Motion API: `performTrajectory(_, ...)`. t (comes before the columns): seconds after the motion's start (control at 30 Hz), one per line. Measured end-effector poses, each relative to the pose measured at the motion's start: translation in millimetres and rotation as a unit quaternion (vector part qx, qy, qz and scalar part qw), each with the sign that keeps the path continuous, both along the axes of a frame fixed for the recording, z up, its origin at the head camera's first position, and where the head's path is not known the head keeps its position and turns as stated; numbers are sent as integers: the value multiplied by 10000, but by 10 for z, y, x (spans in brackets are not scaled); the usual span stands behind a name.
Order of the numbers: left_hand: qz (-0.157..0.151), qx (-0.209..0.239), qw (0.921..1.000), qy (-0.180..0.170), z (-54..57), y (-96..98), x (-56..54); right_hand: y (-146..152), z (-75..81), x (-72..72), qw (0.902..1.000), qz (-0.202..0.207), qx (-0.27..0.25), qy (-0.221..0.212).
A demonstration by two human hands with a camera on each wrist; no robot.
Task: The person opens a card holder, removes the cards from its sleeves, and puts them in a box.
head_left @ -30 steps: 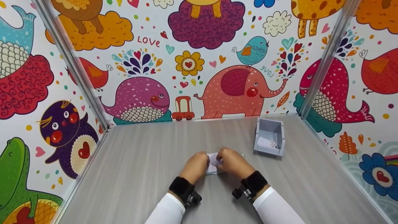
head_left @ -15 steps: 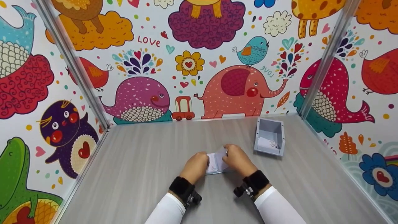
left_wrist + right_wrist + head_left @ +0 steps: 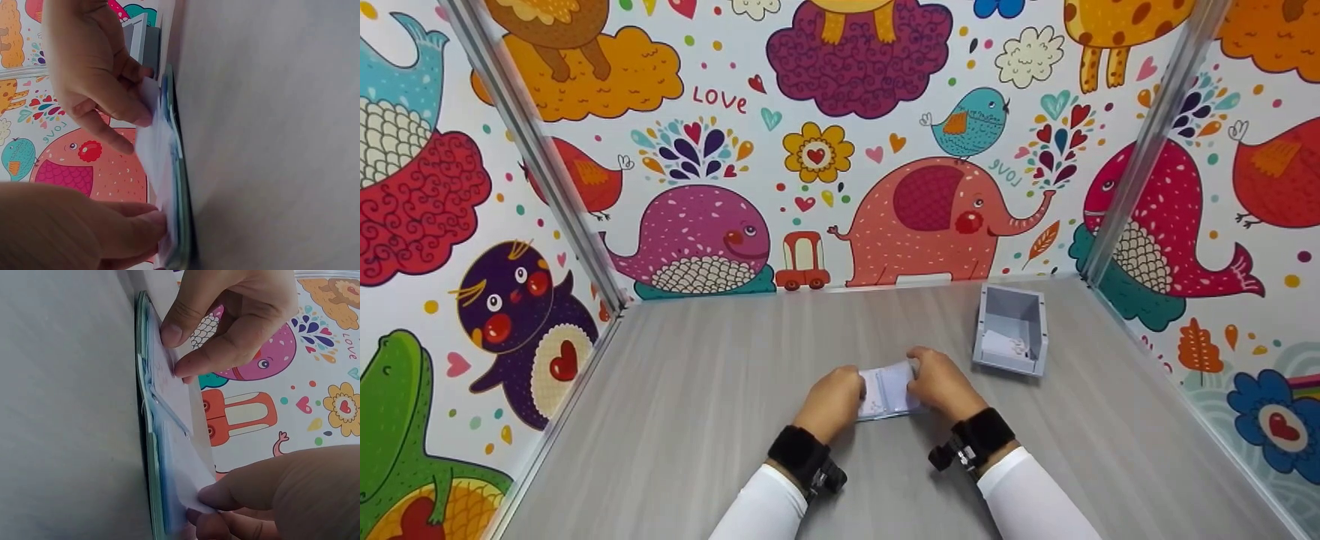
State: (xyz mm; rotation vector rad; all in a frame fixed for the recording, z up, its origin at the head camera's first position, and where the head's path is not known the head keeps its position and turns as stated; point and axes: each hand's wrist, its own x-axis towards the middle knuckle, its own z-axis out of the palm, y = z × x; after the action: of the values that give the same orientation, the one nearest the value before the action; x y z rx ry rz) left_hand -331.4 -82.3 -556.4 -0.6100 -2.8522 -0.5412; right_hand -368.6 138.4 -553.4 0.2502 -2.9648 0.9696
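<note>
A small open card album (image 3: 894,388) with clear sleeves and a pale green-blue cover lies on the table between my hands. On its left half, my left hand (image 3: 826,403) holds the page with thumb and fingers near the outer edge. My right hand (image 3: 943,384) pinches the right-hand leaf (image 3: 188,475) between thumb and fingers. That leaf is lifted off the pages beneath in the right wrist view. Faint pinkish print shows on the left page (image 3: 164,365). From the left wrist view, the album's edge (image 3: 183,197) is seen close to the tabletop.
Behind and right of my right hand stands a grey open box (image 3: 1009,367), with a white card-like piece (image 3: 1000,344) and small pale bits inside. The wood-grain table (image 3: 720,390) is bounded by walls with cartoon prints (image 3: 926,225) and metal corner posts.
My right hand has moved to the right with a leaf of the album, turning it over from the left-middle to the right side. My left hand has stayed in place.
</note>
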Motion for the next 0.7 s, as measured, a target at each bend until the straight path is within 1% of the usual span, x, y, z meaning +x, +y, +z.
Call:
performTrajectory(0.07, -11, -22, 10000, 13, -12, -1, -10, 1, -7, 6, 9999, -42, 98, 14)
performTrajectory(0.2, -1, -143, 9997, 192, -26, -2, -8, 2, -33, 7, 9994, -90, 291, 139)
performTrajectory(0.27, 69, -195, 9994, 261, -14, 0, -1, 3, -47, 1, 9990, -130, 338, 254)
performTrajectory(0.37, 241, -274, 9990, 261, 8, 1, 6, -7, -34, 0, 9985, -144, 294, 428)
performTrajectory(0.43, 342, -343, 9986, 195, 18, 4, 4, -22, -19, 5, 9983, -113, 175, 538)
performTrajectory(0.53, 380, -463, 9980, 177, 19, 0, 2, -79, 6, 19, 9975, -19, -185, 685)
performTrajectory(0.7, 334, -538, 9975, 323, 11, -12, 4, -196, -8, 35, 9926, 361, -753, 885)
